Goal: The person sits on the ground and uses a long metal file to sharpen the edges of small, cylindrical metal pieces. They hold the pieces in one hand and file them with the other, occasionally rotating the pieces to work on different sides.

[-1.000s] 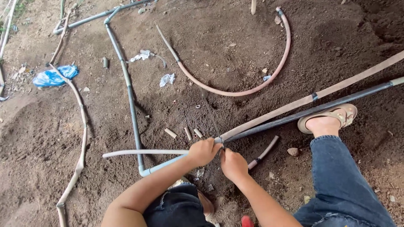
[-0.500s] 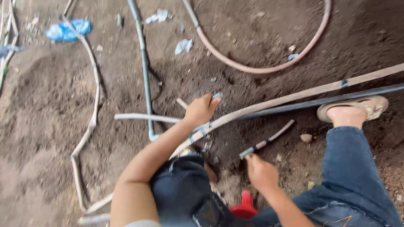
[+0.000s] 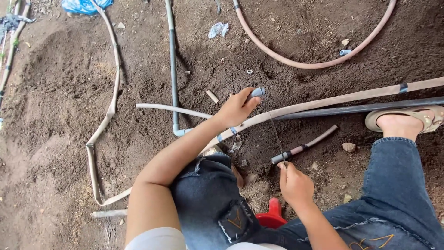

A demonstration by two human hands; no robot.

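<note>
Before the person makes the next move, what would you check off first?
1. Left hand has a grip on the grey pipe end: ok.
2. Right hand holds the thin strip: ok.
3. Thin strip touches the tan hose: cannot tell.
4. Short pipe piece lies close to the right hand: ok.
5. Sandalled foot is apart from the thin strip: ok.

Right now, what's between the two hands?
In the head view, a thin blade stretches from the left hand down to the right hand, crossing the tan hose over dark soil.
</note>
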